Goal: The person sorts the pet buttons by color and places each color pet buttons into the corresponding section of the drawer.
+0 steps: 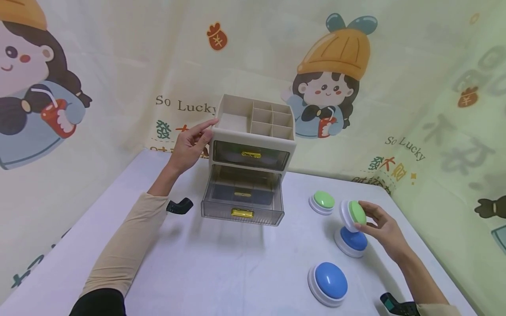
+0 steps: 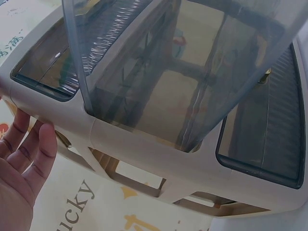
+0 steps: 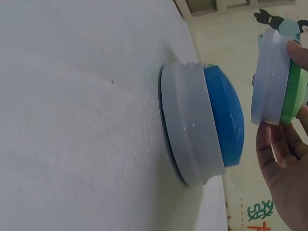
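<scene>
My left hand (image 1: 189,147) rests its fingertips against the upper left side of a beige desktop drawer organizer (image 1: 253,137). In the left wrist view, the fingers (image 2: 45,147) lie along the organizer's side edge. Its clear lower drawer (image 1: 243,213) is pulled out, while the upper drawer (image 1: 251,155) is closed; both have gold handles. My right hand (image 1: 385,230) grips a green-topped, white-based push button (image 1: 353,213) by its rim, tilted on its side. That button is above a blue push button (image 1: 353,240), and a gap separates them in the right wrist view.
Another green push button (image 1: 323,201) stands right of the open drawer. Nearer the front is a second blue push button (image 1: 328,283). The organizer's top has open compartments (image 1: 272,118). A printed cloth (image 1: 245,57) hangs behind the white table (image 1: 221,267).
</scene>
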`<state>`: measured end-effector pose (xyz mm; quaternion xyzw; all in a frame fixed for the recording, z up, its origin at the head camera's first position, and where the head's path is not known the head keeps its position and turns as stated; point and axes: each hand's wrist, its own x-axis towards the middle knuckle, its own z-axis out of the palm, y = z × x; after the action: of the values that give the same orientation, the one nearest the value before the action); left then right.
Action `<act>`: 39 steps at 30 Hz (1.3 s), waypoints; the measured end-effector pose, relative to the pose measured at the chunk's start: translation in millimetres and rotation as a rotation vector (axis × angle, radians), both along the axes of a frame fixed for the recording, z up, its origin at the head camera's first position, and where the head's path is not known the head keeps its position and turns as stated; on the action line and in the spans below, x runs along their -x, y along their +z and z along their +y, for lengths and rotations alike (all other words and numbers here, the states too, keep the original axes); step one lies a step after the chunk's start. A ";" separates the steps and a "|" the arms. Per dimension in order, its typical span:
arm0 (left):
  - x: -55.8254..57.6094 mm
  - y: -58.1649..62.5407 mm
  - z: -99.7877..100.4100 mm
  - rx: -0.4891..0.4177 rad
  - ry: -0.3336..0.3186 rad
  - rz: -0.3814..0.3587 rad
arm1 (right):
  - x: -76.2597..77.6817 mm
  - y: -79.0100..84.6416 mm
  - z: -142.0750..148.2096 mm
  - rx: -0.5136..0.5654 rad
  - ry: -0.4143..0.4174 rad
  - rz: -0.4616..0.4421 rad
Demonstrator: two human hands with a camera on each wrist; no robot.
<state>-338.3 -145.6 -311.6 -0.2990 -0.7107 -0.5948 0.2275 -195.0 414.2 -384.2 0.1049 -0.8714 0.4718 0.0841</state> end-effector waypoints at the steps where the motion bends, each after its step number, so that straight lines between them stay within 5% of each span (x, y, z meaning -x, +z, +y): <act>1: -0.4 0.2 0.0 0.000 0.000 -0.001 | -0.7 0.3 -1.6 0.005 0.005 0.003; 39: -1.6 0.2 -0.7 -0.001 0.000 -0.008 | -2.2 25.2 -68.9 -0.235 -0.057 0.341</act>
<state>-336.8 -146.3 -311.5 -0.2965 -0.7114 -0.5963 0.2246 -192.8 345.3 -358.9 0.1680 -0.8961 0.3398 0.2309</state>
